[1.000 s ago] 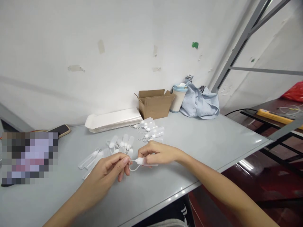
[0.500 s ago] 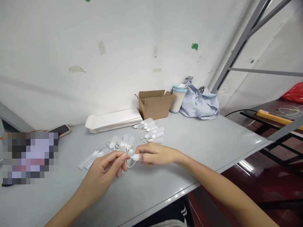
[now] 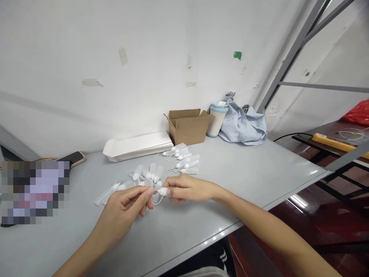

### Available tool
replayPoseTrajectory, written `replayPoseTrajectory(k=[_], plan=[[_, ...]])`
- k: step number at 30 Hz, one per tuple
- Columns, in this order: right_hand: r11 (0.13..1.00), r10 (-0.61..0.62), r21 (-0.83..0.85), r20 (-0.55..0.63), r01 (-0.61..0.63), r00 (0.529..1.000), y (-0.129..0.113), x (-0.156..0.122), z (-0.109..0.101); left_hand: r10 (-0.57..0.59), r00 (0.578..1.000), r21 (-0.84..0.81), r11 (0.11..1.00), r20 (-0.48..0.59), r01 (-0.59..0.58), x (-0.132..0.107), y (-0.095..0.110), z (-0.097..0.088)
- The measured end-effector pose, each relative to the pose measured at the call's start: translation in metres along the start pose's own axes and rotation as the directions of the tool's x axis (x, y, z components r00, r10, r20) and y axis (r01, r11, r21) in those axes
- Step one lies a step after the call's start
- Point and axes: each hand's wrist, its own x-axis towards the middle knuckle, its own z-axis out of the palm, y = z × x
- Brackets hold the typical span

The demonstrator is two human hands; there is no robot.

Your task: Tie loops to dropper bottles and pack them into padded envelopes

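My right hand [image 3: 188, 187] is closed around a small clear squeeze bottle with a white nozzle top [image 3: 163, 191], its tip pointing left. A thin white strap [image 3: 157, 202] loops from the bottle's neck to my left hand [image 3: 129, 206]. The left thumb and forefinger pinch the strap's far end right at the nozzle tip; whatever cap is there is hidden by the fingers. Just behind my hands lies a loose group of similar bottles [image 3: 138, 172]. Another cluster of bottles [image 3: 184, 161] lies farther back, and a clear bottle [image 3: 106, 194] rests beyond my left wrist.
Against the wall stand a stack of white cartons [image 3: 138, 145], an open cardboard box [image 3: 190, 130], a lidded cup [image 3: 216, 121] and a light blue cloth bag [image 3: 245, 125]. At left are a phone [image 3: 73, 158] and a blurred-out item [image 3: 37, 192]. A metal frame [image 3: 288, 57] rises at right.
Both hands keep their hold. The bottle has shifted slightly left, its nozzle closer to my left fingertips. The camera view has moved a little.
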Motion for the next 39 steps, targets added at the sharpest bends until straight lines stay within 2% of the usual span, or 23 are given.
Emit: replayPoseTrajectory(k=[4,9,15,23,28,33,39], plan=[[0.999,0.005,0.045,0.022,-0.006,1.0,0.0,0.0,0.001,0.017,0.999,0.009,1.0,0.052,-0.017,0.001,0.0,-0.001],[0.991,0.007,0.13,0.048,-0.013,0.999,0.003,0.001,0.003,-0.003,0.998,-0.013,1.0,0.067,0.004,0.0,0.0,0.003],[0.996,-0.003,0.093,0.048,-0.002,0.999,0.008,0.003,0.002,-0.019,0.991,-0.072,0.997,0.131,0.028,0.001,-0.002,0.007],[0.998,0.04,0.044,-0.052,-0.037,0.998,-0.005,-0.002,0.002,0.036,0.997,-0.17,0.985,0.073,-0.023,0.003,0.001,-0.003],[1.0,0.023,-0.015,-0.052,-0.023,0.998,-0.008,-0.002,0.001,0.003,1.0,-0.143,0.99,0.014,-0.001,0.003,0.002,-0.001],[0.995,-0.002,-0.095,-0.107,-0.008,0.994,-0.01,-0.002,0.006,-0.04,0.999,-0.141,0.989,0.024,0.043,0.002,0.001,0.001],[1.0,0.021,-0.002,-0.13,-0.021,0.991,-0.007,-0.002,0.015,-0.035,0.999,-0.151,0.988,-0.007,0.033,-0.003,-0.001,0.005]])
